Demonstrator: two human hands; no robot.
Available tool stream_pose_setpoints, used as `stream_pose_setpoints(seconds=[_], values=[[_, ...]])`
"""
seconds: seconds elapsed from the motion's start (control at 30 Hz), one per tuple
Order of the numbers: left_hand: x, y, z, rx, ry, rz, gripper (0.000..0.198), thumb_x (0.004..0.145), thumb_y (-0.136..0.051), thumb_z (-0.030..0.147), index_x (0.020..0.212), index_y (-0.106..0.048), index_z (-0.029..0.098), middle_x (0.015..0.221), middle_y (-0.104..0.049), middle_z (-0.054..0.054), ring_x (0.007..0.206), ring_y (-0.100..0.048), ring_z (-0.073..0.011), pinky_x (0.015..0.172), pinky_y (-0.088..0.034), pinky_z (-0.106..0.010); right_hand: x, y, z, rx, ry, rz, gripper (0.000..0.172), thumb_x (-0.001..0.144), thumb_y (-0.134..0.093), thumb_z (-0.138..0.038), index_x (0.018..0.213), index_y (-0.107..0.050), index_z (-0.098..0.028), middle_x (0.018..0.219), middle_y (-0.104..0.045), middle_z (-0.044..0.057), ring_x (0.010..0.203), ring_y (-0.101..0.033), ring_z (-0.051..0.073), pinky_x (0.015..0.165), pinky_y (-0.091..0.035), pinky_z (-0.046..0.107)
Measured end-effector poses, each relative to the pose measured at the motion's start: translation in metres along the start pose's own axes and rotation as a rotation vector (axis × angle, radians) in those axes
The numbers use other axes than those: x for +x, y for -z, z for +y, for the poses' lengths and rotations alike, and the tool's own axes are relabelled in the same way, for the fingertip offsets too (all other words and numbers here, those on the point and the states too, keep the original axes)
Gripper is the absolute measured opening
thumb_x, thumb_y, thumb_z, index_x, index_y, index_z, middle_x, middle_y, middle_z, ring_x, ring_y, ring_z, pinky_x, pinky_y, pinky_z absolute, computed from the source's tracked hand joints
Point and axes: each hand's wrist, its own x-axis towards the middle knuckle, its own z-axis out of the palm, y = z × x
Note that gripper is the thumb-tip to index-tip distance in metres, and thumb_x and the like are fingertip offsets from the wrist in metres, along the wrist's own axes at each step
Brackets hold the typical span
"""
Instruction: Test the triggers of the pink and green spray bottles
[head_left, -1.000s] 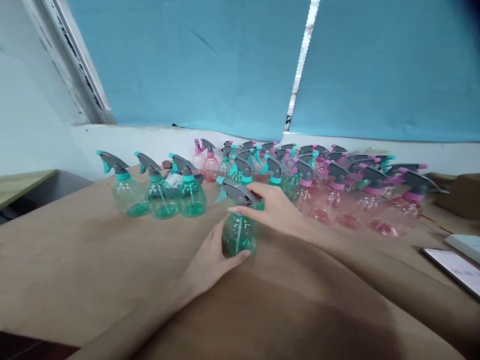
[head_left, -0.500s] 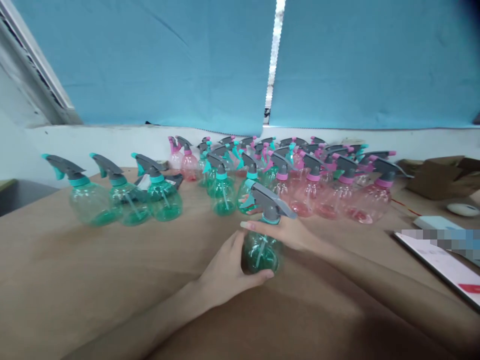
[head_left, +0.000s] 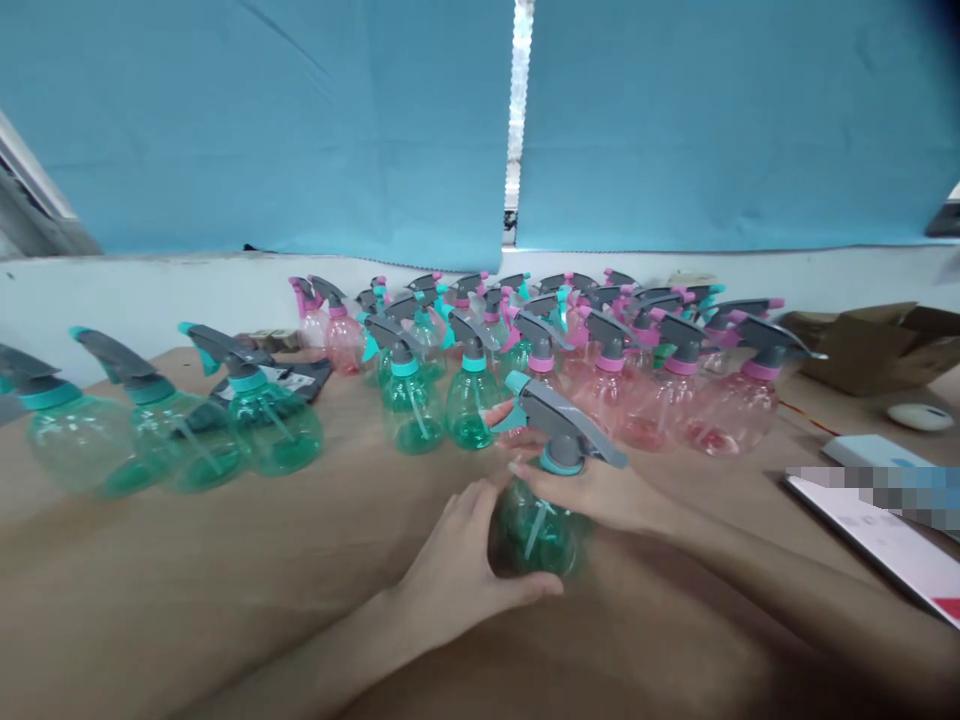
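Observation:
A green spray bottle (head_left: 541, 535) with a grey and teal trigger head is between my two hands, near the middle of the table, a little tilted. My left hand (head_left: 457, 560) wraps round the left side of its round body, thumb along the bottom front. At the neck, just under the trigger head, my right hand (head_left: 592, 490) grips it from the right; some of its fingers are behind the bottle. Two green bottles (head_left: 412, 415) and a row of pink ones (head_left: 671, 405) stand just beyond the hands.
Three green spray bottles (head_left: 274, 430) stand at the left, with a dark packet (head_left: 300, 378) behind them. More bottles crowd the back. On the right are a cardboard box (head_left: 862, 350), a white mouse (head_left: 920, 417), a white box (head_left: 870, 450) and a tablet-like screen (head_left: 874, 530).
The view has shifted, so the left bottles sit further left. The held bottle and both hands appear slightly lower and further right, with the hands still round the bottle.

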Motion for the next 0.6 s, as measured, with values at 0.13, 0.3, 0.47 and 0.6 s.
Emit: stream_pose_setpoints(seconds=[0.13,0.3,0.47,0.6], values=[[-0.002,0.004,-0.01,0.128,0.003,-0.033,0.089,0.066,-0.072,0.051,0.137,-0.026,0.024,0.132,-0.043,-0.011,0.12,-0.041,-0.0312,0.097,-0.035,-0.048,0.003,0.003,0.004,-0.022,-0.035,0.004,0.036,0.079,-0.05,-0.01,0.107,-0.059,-0.03,0.098,-0.067,-0.001,0.101,-0.061,0.016,0.091,-0.049,0.035],[-0.003,0.01,-0.023,0.293,-0.017,-0.062,0.077,0.075,-0.064,0.048,0.138,-0.027,0.024,0.139,-0.037,-0.01,0.126,-0.034,-0.031,0.101,-0.028,-0.05,0.007,0.011,0.007,-0.068,-0.06,0.078,0.027,0.076,-0.051,-0.011,0.097,-0.061,-0.026,0.093,-0.067,0.0,0.091,-0.063,0.017,0.084,-0.05,0.036],[-0.004,0.01,-0.024,0.373,-0.045,-0.091,0.07,0.081,-0.056,0.046,0.139,-0.027,0.022,0.143,-0.033,-0.01,0.129,-0.029,-0.0303,0.102,-0.027,-0.049,0.005,0.016,0.009,-0.045,-0.07,0.125,0.017,0.073,-0.053,-0.011,0.083,-0.059,-0.024,0.088,-0.062,-0.001,0.085,-0.062,0.014,0.08,-0.051,0.029],[-0.004,0.009,-0.023,0.4,-0.049,-0.095,0.069,0.081,-0.056,0.046,0.139,-0.028,0.021,0.143,-0.033,-0.011,0.129,-0.03,-0.0304,0.102,-0.027,-0.049,0.003,0.015,0.008,-0.067,-0.066,0.115,0.017,0.073,-0.051,-0.011,0.081,-0.059,-0.024,0.088,-0.061,-0.002,0.081,-0.062,0.013,0.076,-0.051,0.026]])
